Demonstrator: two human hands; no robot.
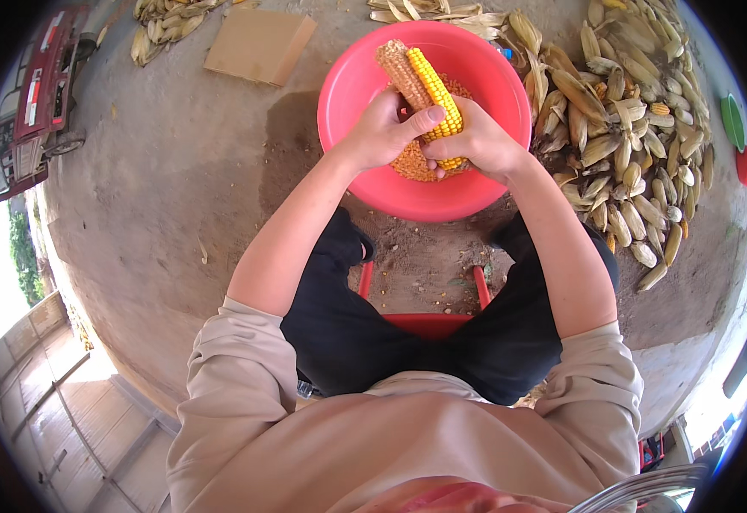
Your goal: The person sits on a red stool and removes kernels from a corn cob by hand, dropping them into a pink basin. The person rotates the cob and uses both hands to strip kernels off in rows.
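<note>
Over a large pink plastic basin (347,109) both hands are close together. My left hand (389,131) holds a bare, brownish corn cob (404,72), tilted up and to the left. My right hand (476,138) grips an ear of yellow corn (436,90) with rows of kernels on it. The ear lies right beside the bare cob, and my left thumb reaches across onto the ear. Loose corn kernels (415,165) are heaped in the bottom of the basin, partly hidden by the hands.
Unshelled corn ears in dry husks (623,147) form a big pile right of the basin. A flat cardboard box (259,45) lies at the upper left, near more husks (168,25). My legs straddle a red stool (428,326). A dark red vehicle (33,102) stands far left.
</note>
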